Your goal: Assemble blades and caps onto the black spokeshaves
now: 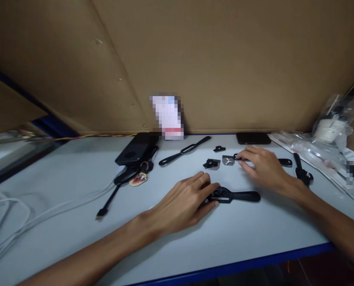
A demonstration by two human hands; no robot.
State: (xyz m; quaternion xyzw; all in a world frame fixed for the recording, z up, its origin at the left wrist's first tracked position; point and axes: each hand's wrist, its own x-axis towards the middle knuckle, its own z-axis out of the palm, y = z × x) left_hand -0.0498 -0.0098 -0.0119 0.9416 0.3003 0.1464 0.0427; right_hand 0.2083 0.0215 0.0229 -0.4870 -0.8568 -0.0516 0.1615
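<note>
My left hand (191,194) is closed around the left end of a black spokeshave body (245,196), which lies in front on the table, its right handle sticking out. Further back, my right hand (263,167) reaches over another black spokeshave (285,162), fingers bent and apart, fingertips close to its left end; contact is unclear. Just left of those fingertips lies a flat blade (228,160) with a small silver piece on it. Beside it are a second blade with a black cap (211,164) and a loose black cap (219,149).
A further spokeshave body (188,149) lies behind, and one more (302,171) at right. A black box (135,149), a cable plug (105,208) and a round tag (138,179) are at left. A dark phone (253,138) and plastic bags (302,147) lie at the back right.
</note>
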